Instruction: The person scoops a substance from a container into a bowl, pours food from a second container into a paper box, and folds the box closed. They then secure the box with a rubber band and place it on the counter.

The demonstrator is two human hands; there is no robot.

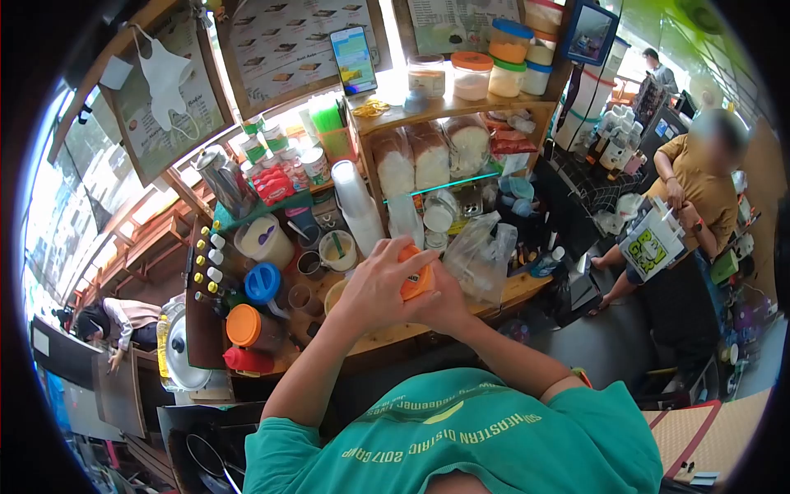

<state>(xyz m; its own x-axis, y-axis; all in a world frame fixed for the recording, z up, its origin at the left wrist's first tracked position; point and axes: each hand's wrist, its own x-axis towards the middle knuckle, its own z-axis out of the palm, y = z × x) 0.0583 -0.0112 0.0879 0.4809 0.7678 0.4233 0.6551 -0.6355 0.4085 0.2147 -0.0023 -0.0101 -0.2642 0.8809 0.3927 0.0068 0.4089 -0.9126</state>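
Over the front of the wooden counter, my two hands meet around a jar with an orange lid [417, 282]. My left hand [377, 281] curls over the lid from the left, its fingers reaching across the top. On the other side my right hand [444, 298] wraps round the jar. Most of the jar below the lid is hidden by my hands. Close behind them stand a stack of clear plastic cups [356, 202] and a white tub with a green handle in it [338, 249]. A clear plastic bag [481, 262] lies right of my right hand.
Left on the counter are a blue-lidded container [262, 283], an orange-lidded container [243, 326] and a red bottle [247, 360]. Loaves of bread [429, 155] fill the shelf ahead, below a propped phone [354, 62]. A person [699, 185] sits at right holding a bag [654, 240].
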